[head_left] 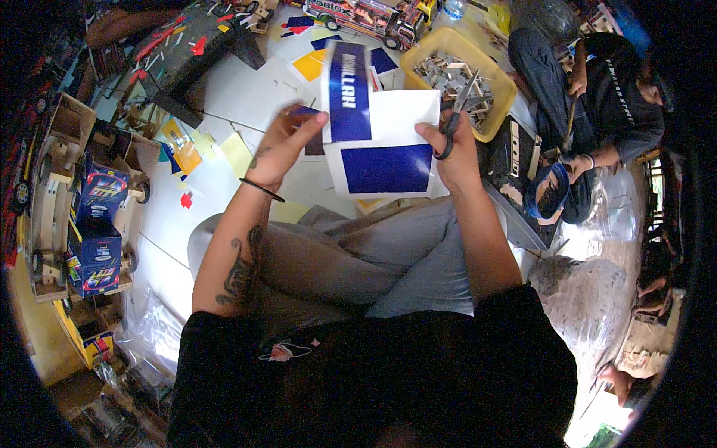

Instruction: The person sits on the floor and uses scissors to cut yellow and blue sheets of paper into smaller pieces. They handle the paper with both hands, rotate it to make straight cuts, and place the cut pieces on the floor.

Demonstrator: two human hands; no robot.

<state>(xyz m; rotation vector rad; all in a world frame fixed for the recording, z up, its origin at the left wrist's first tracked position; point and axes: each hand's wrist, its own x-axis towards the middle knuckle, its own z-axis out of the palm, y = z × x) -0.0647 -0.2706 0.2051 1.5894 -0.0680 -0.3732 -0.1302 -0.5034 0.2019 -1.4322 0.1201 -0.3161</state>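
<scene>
In front of my lap my left hand [284, 145] pinches sticker paper between thumb and fingers. A blue label piece with white lettering [349, 89] stands up beside its thumb. To the right is a white sheet [403, 108] with a dark blue rectangle [387, 169] printed on its lower part. It overlaps the blue label, and I cannot tell whether the two are joined. My right hand [457, 153] grips the sheet's right edge with its thumb. Black-handled scissors [451, 128] hang on the same hand, blades pointing up and away from the paper.
A yellow tub [502, 123] of small wooden pieces stands at the far right. Colored paper scraps [310, 66] litter the white tile floor. Toy trucks sit at the back [358, 22] and left [98, 224]. A black bench [196, 60] is at far left; another person [605, 104] works at right.
</scene>
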